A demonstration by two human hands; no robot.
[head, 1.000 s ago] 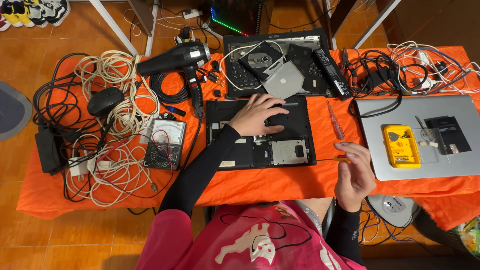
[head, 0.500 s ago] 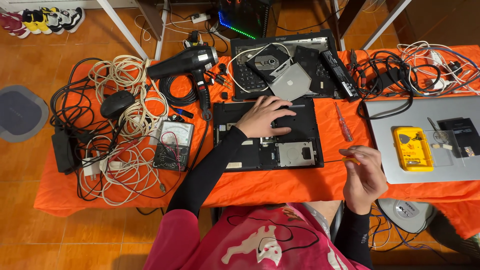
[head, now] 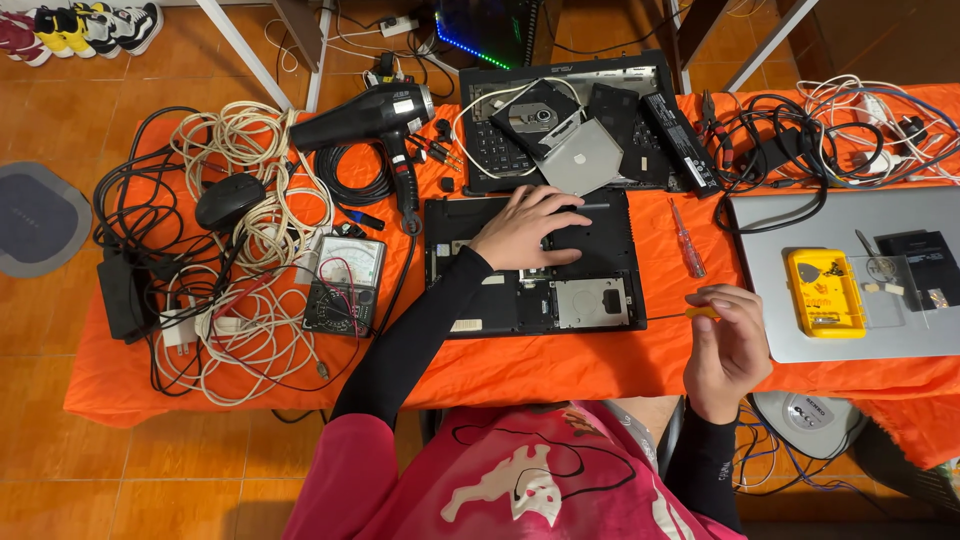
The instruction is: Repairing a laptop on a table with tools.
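Note:
An upturned black laptop base (head: pixel 590 295) lies open on the orange tablecloth (head: pixel 560 370), its inner bays showing. My left hand (head: pixel 525 228) rests flat on its upper middle, fingers spread. My right hand (head: pixel 728 345) hovers at the table's front edge right of the laptop, closed on a thin screwdriver (head: pixel 680 314) with a yellow handle whose shaft points left toward the base. A second screwdriver (head: pixel 687 238) with a red handle lies on the cloth between the two laptops.
Another dismantled laptop (head: pixel 580 125) with loose drives sits behind. A silver laptop (head: pixel 800 250) at right carries a yellow box (head: pixel 823 292). A black hair dryer (head: pixel 370 115), multimeter (head: pixel 345 283), mouse (head: pixel 228 200) and tangled cables (head: pixel 240 260) fill the left; more cables (head: pixel 820 130) lie back right.
My right hand has lifted slightly and turned with the yellow-handled screwdriver near the laptop's right edge. My left hand stays on the base. The view has shifted a little.

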